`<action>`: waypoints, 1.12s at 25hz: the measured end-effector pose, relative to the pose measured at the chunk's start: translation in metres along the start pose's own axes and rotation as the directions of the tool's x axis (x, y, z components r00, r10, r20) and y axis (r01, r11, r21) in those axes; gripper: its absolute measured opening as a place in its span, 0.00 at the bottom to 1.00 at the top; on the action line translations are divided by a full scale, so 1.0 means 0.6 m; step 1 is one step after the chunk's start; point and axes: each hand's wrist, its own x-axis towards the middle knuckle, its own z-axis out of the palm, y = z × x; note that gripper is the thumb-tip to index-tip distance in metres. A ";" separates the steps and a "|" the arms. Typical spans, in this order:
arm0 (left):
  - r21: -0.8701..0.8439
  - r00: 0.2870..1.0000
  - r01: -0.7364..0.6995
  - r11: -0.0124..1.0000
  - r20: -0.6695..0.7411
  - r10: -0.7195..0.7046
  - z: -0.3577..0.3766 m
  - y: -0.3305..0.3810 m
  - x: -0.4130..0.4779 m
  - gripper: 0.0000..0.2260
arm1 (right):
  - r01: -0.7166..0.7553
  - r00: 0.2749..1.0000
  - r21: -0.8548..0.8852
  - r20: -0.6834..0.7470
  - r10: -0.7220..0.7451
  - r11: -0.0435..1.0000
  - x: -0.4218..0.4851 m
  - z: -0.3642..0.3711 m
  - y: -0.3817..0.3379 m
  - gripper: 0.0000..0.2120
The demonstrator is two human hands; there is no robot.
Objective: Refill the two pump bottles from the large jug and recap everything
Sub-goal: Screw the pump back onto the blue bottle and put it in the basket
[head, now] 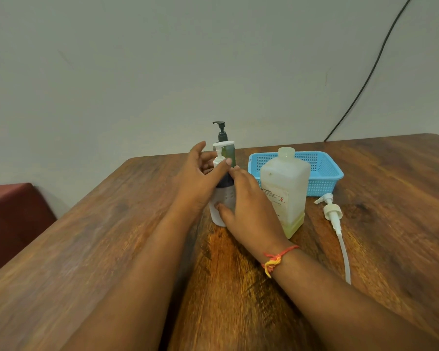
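Observation:
A white pump bottle (224, 198) stands upright on the wooden table (112, 249), its white pump head on top. My right hand (249, 198) wraps around its body. My left hand (200, 176) is at the pump collar, thumb and fingers around the neck. Right behind it stands a dark green pump bottle (228, 150) with a black pump on. The large translucent jug (285, 191) stands to the right, with a little yellowish liquid at the bottom and a cap on its neck. A long white jug pump (335, 221) with its tube lies on the table beside it.
A blue perforated plastic basket (322, 171) sits behind the jug. A black cable (365, 79) runs down the wall to the table's back edge. A dark red seat (13, 219) is at the left, below the table edge.

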 end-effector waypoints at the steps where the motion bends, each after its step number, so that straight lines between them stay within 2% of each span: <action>1: 0.005 0.999 -0.016 1.000 -0.032 0.016 0.000 -0.003 0.000 0.33 | 0.002 1.000 0.001 -0.002 -0.002 1.000 0.000 0.000 0.000 0.34; 3: -0.004 0.999 -0.028 1.000 -0.045 0.028 -0.005 -0.006 0.001 0.35 | 0.003 1.000 0.001 0.002 -0.003 1.000 -0.001 -0.001 -0.002 0.34; 6: -0.025 0.999 -0.003 1.000 0.043 0.004 -0.017 0.000 0.000 0.29 | 0.009 1.000 -0.014 0.006 -0.009 1.000 -0.001 -0.001 -0.002 0.32; 9: 0.023 0.994 -0.013 1.000 0.110 0.011 -0.021 0.006 -0.001 0.24 | 0.009 1.000 -0.015 0.001 -0.009 1.000 -0.001 0.001 -0.001 0.32; 13: 0.071 0.999 -0.044 0.996 0.027 0.043 -0.006 0.006 -0.005 0.22 | 0.009 1.000 0.001 0.003 -0.009 1.000 0.000 0.004 0.002 0.33; 18: -0.056 0.999 -0.015 0.998 -0.052 0.012 0.004 -0.001 -0.002 0.28 | 0.021 1.000 0.009 -0.016 -0.021 1.000 0.001 0.006 0.005 0.34; 24: -0.056 1.000 0.000 0.998 -0.008 -0.001 -0.001 0.001 -0.001 0.18 | 0.029 0.999 0.011 -0.015 -0.029 1.000 0.001 0.002 0.004 0.33; 28: -0.047 1.000 0.004 0.999 0.012 -0.003 -0.006 -0.001 0.003 0.17 | 0.035 0.999 0.015 -0.009 -0.035 0.999 0.002 0.001 0.001 0.33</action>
